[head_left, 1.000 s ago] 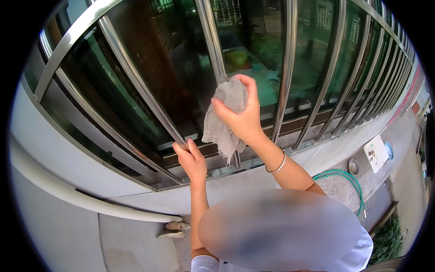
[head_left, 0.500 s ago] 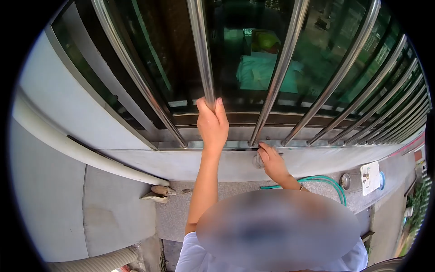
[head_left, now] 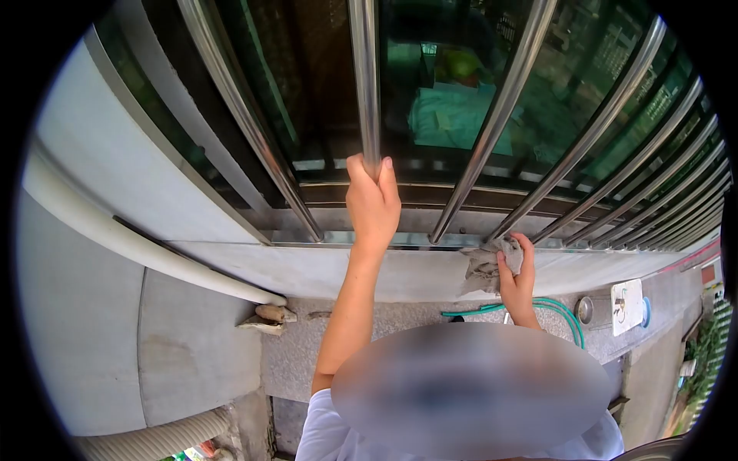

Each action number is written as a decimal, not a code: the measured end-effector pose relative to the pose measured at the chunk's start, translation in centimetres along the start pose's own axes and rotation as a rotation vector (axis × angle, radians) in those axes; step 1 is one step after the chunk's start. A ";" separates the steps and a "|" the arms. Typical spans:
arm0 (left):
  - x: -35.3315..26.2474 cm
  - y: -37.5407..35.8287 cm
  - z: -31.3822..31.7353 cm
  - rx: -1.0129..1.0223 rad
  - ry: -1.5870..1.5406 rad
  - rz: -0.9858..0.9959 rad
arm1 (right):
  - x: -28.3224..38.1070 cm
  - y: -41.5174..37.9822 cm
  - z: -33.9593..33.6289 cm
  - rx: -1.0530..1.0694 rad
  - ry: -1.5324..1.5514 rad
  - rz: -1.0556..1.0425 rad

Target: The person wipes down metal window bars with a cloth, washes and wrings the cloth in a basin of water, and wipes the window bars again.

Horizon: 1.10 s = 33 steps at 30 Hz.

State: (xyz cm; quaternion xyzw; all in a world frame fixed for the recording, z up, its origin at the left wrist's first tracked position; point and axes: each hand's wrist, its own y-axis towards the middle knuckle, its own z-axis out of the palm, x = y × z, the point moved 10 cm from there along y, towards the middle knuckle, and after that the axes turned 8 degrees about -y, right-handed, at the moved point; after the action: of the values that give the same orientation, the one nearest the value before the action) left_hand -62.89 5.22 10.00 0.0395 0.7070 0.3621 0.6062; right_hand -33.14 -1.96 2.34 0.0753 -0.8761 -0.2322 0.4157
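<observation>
My left hand [head_left: 373, 201] is wrapped around one shiny metal bar [head_left: 366, 84] of the window grille, low on its length. Lower right of it, my right hand [head_left: 519, 275] grips a crumpled grey rag [head_left: 487, 265]. The rag lies against the sill edge [head_left: 415, 240], near the foot of another bar [head_left: 530, 201]. Part of the cloth hangs down over the pale wall below. Behind the bars is dark window glass [head_left: 453, 69], with a greenish cloth-like shape visible in it.
On the ground below runs a green hose [head_left: 565, 311]. Farther right are a metal bowl [head_left: 586, 310] and a white board [head_left: 627, 306]. A white pipe [head_left: 154, 250] slopes down the wall at left, ending near some stones [head_left: 270, 316].
My right hand has moved right along the sill with the rag, and more of the cloth now shows. My left hand still holds the same bar; the view has shifted slightly.
</observation>
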 end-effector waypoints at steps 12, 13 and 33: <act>0.5 -0.3 -0.1 -0.002 0.070 -0.019 | 0.1 3.9 12.5 0.247 -0.068 -0.216; 0.2 -0.1 -0.1 -0.011 0.080 0.004 | -0.1 3.4 12.2 0.200 -0.135 -0.266; 1.0 0.4 0.0 0.002 0.055 0.041 | -26.4 -9.9 -9.4 -0.297 0.222 0.765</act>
State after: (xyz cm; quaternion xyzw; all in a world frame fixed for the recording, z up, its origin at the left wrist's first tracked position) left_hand -63.27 6.04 9.37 0.0447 0.7228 0.3745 0.5790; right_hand -9.57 -5.38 -15.50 -0.2913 -0.7480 -0.1755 0.5700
